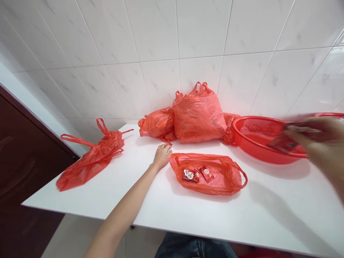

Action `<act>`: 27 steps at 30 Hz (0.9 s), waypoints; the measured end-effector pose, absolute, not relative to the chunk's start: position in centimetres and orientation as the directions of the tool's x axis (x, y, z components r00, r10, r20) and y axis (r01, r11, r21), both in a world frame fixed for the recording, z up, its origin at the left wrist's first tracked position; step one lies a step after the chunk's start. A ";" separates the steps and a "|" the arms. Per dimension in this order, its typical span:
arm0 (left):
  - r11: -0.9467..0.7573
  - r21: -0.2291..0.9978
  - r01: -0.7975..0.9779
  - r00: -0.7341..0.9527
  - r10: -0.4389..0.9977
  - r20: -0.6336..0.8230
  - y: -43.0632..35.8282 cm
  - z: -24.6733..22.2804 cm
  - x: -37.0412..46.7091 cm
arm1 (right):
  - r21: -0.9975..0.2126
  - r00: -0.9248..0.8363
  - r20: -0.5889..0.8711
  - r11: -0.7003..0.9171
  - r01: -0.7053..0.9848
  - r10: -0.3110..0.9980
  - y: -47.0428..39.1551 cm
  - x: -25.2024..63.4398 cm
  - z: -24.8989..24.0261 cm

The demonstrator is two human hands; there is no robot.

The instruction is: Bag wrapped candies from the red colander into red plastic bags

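My left hand [162, 156] is at the left end of an open red plastic bag [231, 179], its fingers closed on the bag's edge. Two or so small dark red packets [190, 175] with white print lie inside that bag. On the right side, my right hand [324, 138] is blurred by motion. Its fingers are closed around dark red packets [282, 141], held over the rim of a red plastic basket [268, 157]. How many packets it holds cannot be made out.
Behind the open bag, a full, knotted red bag [199, 118] stands against the tiled wall, with smaller red bags [158, 123] beside it. A slack red bag [88, 165] lies on the left of the white table [215, 222]. Another red rim [329, 114] shows at far right.
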State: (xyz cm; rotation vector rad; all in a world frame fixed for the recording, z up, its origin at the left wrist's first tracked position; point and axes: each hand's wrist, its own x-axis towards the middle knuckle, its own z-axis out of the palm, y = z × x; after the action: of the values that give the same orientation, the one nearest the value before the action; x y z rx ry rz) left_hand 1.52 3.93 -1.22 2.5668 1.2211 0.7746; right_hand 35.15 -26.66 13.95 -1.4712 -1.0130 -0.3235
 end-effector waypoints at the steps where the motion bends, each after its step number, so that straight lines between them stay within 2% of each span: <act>1: -0.643 0.389 0.660 0.524 0.764 0.376 3.9 -1.2 1.5 | -0.684 0.548 0.696 0.199 0.702 0.463 -25.6 33.9 13.7; 2: -0.645 0.393 0.655 0.525 0.763 0.378 3.9 -1.2 1.4 | -0.703 0.502 0.675 0.264 0.660 0.541 -24.4 32.5 13.2; 4: -0.648 0.401 0.647 0.526 0.761 0.380 3.8 -1.3 1.4 | -0.773 0.351 0.538 0.283 0.568 0.766 -22.1 29.9 12.0; 7: -0.648 0.413 0.640 0.524 0.761 0.381 3.8 -1.3 1.3 | -0.786 0.130 0.404 0.270 0.556 0.906 -19.7 27.3 10.0; 13: -0.647 0.447 0.618 0.514 0.762 0.392 4.1 -1.5 1.4 | -0.711 -0.054 0.305 0.265 0.652 0.951 -18.8 26.3 8.8; 17: -0.638 0.489 0.595 0.502 0.770 0.393 4.1 -1.6 1.4 | -0.610 -0.197 0.186 0.271 0.745 0.963 -19.1 26.3 8.6; 22: -0.604 0.566 0.561 0.461 0.796 0.392 3.8 -1.5 1.5 | -0.518 -0.191 0.107 0.218 0.827 0.976 -19.6 26.3 7.7; 27: -0.561 0.667 0.491 0.379 0.827 0.416 3.3 -0.2 1.4 | -0.404 -0.274 0.122 0.300 0.864 0.954 -19.6 26.0 6.1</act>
State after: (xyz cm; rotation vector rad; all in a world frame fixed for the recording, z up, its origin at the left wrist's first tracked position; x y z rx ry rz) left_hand 1.45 3.25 -0.19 2.2079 1.1373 1.0351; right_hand 25.96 -19.64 6.10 -1.6371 -2.2339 0.3686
